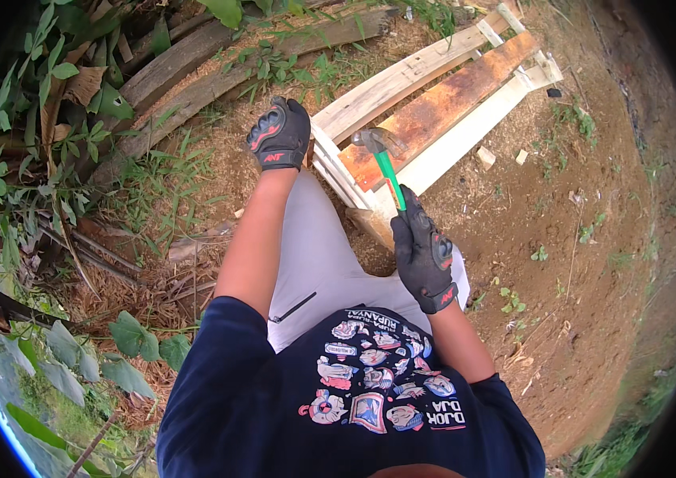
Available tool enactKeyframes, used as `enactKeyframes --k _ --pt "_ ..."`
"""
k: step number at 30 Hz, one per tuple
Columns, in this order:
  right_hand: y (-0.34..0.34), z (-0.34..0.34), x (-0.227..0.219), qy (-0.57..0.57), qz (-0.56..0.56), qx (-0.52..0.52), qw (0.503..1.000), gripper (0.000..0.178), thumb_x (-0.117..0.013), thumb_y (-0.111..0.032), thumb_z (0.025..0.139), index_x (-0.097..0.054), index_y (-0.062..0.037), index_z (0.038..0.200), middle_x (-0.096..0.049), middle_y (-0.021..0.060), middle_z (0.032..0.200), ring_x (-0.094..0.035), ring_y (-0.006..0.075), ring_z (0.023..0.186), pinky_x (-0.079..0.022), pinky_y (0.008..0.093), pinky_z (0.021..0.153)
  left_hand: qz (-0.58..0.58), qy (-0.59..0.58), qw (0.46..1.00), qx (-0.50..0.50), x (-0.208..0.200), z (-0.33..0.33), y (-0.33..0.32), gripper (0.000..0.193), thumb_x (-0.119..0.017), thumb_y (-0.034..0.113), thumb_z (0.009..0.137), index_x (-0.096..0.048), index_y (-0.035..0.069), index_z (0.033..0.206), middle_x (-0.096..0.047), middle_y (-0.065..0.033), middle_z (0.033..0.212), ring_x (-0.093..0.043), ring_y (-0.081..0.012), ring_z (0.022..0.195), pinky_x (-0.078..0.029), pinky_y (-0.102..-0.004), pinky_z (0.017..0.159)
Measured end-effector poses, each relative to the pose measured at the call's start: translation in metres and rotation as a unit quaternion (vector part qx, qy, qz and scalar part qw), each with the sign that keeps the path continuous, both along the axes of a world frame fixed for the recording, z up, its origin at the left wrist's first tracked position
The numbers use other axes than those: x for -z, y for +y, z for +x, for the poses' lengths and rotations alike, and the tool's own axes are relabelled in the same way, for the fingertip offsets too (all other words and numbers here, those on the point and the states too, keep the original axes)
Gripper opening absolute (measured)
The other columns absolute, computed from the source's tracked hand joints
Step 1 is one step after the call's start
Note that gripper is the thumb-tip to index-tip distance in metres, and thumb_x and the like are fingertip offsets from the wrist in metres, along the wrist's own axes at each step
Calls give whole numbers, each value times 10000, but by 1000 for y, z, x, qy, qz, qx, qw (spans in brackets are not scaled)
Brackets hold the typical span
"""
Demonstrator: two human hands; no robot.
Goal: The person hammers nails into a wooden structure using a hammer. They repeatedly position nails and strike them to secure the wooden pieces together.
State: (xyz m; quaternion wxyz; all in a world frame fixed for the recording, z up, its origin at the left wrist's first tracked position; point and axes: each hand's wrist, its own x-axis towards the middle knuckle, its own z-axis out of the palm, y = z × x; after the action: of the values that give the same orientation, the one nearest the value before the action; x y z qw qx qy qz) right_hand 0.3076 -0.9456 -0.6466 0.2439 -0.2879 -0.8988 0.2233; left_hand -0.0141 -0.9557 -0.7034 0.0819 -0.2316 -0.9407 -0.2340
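Note:
My right hand, in a black glove with red marks, is closed around the handle of a claw hammer. The hammer has a green grip, and its metal head shows over the near end of a slatted wooden frame. Down the middle of that frame runs a reddish-brown stained plank, with paler planks on either side. My left hand, gloved alike, is closed in a fist beside the frame's near left corner. Its fingertips are turned away, so anything in them is hidden.
Old weathered boards lie among grass and leafy plants on the left. Small wood offcuts and sawdust are scattered on the bare soil to the right. My legs in light grey trousers are close against the frame's near end.

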Motion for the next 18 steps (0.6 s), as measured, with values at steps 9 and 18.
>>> enactKeyframes --k 9,18 --pt "1 -14 -4 23 84 9 996 485 -586 -211 1065 -536 -133 1542 -747 222 1001 -720 406 781 -563 509 694 40 17 999 4 6 -2 -7 312 -545 340 1001 -716 94 915 -755 -184 797 -740 -399 726 -563 -548 666" --pt "-11 -14 -13 -47 17 6 999 527 -585 -166 1069 -481 -100 1582 -739 238 982 -719 425 803 -557 529 691 32 -30 999 -4 -5 2 -10 353 -516 373 1013 -708 82 964 -761 -207 873 -744 -422 812 -568 -558 744"
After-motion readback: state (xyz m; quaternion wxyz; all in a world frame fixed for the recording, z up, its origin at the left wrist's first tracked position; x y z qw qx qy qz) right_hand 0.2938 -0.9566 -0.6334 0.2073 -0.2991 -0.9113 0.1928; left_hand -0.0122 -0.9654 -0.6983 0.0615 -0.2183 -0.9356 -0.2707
